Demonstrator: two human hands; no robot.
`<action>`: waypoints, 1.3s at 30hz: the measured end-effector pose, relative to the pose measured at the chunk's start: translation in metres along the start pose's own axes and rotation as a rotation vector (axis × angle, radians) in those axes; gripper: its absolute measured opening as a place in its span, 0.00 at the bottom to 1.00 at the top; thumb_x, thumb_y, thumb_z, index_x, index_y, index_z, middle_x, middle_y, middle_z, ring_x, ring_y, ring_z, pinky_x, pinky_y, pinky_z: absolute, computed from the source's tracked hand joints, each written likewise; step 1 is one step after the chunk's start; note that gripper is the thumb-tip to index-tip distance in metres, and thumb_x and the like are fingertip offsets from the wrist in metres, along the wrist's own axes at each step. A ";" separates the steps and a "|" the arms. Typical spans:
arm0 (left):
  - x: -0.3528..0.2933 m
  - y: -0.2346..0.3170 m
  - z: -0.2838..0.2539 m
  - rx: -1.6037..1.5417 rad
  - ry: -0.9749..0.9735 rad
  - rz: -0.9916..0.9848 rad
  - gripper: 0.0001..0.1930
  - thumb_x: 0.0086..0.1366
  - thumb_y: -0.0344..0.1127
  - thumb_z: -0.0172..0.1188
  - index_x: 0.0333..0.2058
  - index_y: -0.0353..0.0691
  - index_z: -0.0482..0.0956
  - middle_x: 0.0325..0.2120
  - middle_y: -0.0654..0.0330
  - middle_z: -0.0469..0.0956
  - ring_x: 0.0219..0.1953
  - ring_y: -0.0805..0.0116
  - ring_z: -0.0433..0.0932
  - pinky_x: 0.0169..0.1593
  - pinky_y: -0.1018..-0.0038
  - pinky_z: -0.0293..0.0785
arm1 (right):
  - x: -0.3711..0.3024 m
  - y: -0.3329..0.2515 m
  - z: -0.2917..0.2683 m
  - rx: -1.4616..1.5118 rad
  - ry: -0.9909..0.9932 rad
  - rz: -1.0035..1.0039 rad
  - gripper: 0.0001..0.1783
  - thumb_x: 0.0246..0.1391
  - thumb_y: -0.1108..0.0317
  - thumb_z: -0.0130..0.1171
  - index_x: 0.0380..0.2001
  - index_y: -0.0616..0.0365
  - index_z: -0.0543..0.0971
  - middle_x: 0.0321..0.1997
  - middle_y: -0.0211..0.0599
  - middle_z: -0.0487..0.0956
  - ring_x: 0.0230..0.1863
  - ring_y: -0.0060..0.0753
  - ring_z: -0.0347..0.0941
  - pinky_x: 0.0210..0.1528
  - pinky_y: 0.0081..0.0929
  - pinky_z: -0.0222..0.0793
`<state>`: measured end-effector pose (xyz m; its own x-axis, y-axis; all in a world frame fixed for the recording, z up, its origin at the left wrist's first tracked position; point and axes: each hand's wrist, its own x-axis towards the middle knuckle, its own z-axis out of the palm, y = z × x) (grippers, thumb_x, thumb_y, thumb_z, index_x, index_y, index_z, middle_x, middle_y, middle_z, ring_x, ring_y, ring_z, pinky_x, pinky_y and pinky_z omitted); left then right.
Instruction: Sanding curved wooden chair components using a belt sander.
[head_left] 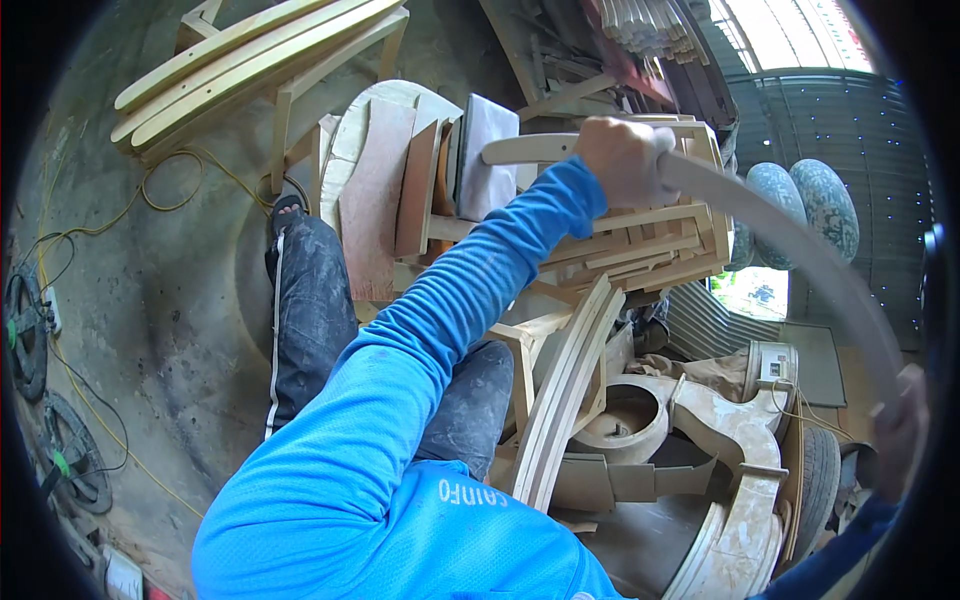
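Note:
A long, curved, pale wooden slat [800,225] spans the upper right, raised off the things below. My left hand [622,160] is wrapped round it near its rounded end, which has a small hole. At the far right edge my right hand [900,430] grips the slat's other end; motion blurs this hand and its fingertips are hard to make out. Beneath my left hand is a wooden frame [640,240] of bars. Close to the slat's rounded end stands a pale flat board [488,155], beside curved wooden panels [376,185].
Several curved slats [260,60] lie on a wooden stand at the upper left. More curved slats [568,395] lean beside my leg, near a carved whitish piece [740,430]. Yellow cable [120,215] crosses the concrete floor, and black wheel-like reels [75,455] lie at the left.

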<state>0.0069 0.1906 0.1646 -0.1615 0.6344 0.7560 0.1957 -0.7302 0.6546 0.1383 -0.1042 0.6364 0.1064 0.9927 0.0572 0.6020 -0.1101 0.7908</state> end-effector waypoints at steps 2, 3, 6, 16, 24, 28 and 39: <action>-0.020 -0.002 0.005 -0.043 0.015 0.173 0.18 0.46 0.54 0.72 0.25 0.48 0.80 0.19 0.59 0.79 0.23 0.57 0.83 0.29 0.60 0.79 | -0.044 -0.036 0.064 0.129 0.151 -0.477 0.30 0.45 0.75 0.67 0.55 0.62 0.75 0.30 0.45 0.79 0.22 0.45 0.74 0.27 0.39 0.70; -0.031 -0.004 0.002 -0.062 -0.013 0.238 0.18 0.46 0.53 0.73 0.25 0.48 0.79 0.19 0.60 0.78 0.23 0.57 0.83 0.29 0.60 0.79 | -0.079 -0.045 0.105 0.228 0.186 -0.396 0.33 0.35 0.74 0.72 0.51 0.62 0.76 0.34 0.42 0.81 0.27 0.40 0.76 0.32 0.37 0.73; -0.061 -0.015 0.000 -0.031 -0.133 0.417 0.18 0.43 0.52 0.74 0.26 0.48 0.78 0.22 0.63 0.78 0.26 0.62 0.82 0.31 0.64 0.78 | -0.134 -0.119 0.196 0.777 -0.214 -0.106 0.31 0.40 0.70 0.75 0.50 0.56 0.75 0.33 0.34 0.81 0.31 0.32 0.79 0.33 0.34 0.75; -0.126 -0.020 -0.051 0.134 -0.838 0.470 0.42 0.56 0.73 0.66 0.56 0.45 0.73 0.51 0.53 0.75 0.60 0.51 0.72 0.74 0.44 0.48 | -0.278 -0.368 0.398 1.256 -0.112 0.334 0.33 0.51 0.56 0.76 0.56 0.54 0.72 0.36 0.55 0.83 0.37 0.66 0.82 0.35 0.50 0.77; -0.164 -0.013 -0.022 0.583 -0.761 -0.253 0.44 0.68 0.66 0.47 0.73 0.42 0.57 0.76 0.40 0.45 0.79 0.46 0.37 0.76 0.40 0.26 | -0.311 -0.398 0.454 1.340 -0.177 0.374 0.31 0.51 0.55 0.76 0.54 0.52 0.74 0.37 0.53 0.84 0.35 0.65 0.82 0.33 0.50 0.77; -0.144 -0.035 -0.027 0.637 -0.741 -0.253 0.42 0.68 0.64 0.47 0.73 0.44 0.58 0.76 0.43 0.47 0.80 0.49 0.38 0.77 0.42 0.27 | -0.274 -0.403 0.448 1.354 -0.212 0.348 0.29 0.53 0.57 0.74 0.54 0.53 0.74 0.39 0.55 0.84 0.37 0.65 0.82 0.34 0.50 0.78; -0.059 -0.123 -0.028 0.831 -0.845 -0.288 0.41 0.69 0.66 0.43 0.75 0.51 0.57 0.77 0.51 0.49 0.79 0.50 0.41 0.77 0.43 0.29 | -0.146 -0.417 0.428 1.353 -0.230 0.237 0.28 0.56 0.60 0.72 0.56 0.51 0.72 0.38 0.57 0.83 0.38 0.67 0.81 0.35 0.52 0.78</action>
<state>-0.0348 0.2359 0.0402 0.3184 0.9377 0.1389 0.8658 -0.3473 0.3602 0.2104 -0.2247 0.0375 0.3592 0.9280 -0.0992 0.8268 -0.3657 -0.4274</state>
